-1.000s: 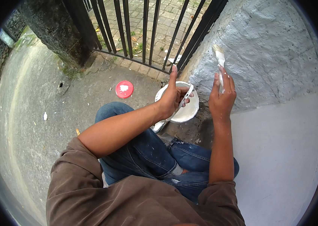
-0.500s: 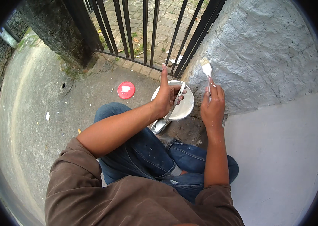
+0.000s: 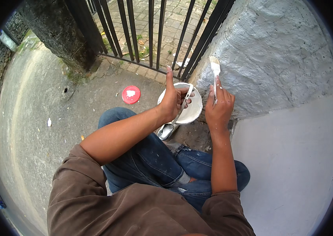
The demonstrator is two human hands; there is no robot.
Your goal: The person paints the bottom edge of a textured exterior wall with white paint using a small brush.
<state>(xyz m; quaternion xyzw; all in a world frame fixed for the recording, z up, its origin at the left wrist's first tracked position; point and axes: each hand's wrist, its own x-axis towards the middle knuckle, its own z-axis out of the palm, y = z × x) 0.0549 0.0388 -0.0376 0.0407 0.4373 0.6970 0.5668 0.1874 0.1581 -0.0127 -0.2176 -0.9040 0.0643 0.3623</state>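
Observation:
My left hand has its fingers curled round the pale handle of a white bucket, its thumb pointing up. Whitish paint coats the inside of this bucket, which stands on the ground ahead of my legs. In my right hand is a paintbrush with a white-smeared handle. Its pale bristles point away from me and lie at the lower left part of the rough painted wall; whether they touch it I cannot tell. White specks mark the fingers of my right hand.
A red lid with a white paint blob lies on the concrete left of the bucket. Black gate bars stand ahead, beside a dark stone pillar. A smooth pale wall rises close on my right. My shoe is beside the bucket.
My right hand has shifted slightly to the left with the paintbrush, and the brush head has moved a little farther away. My left hand stays on the bucket handle.

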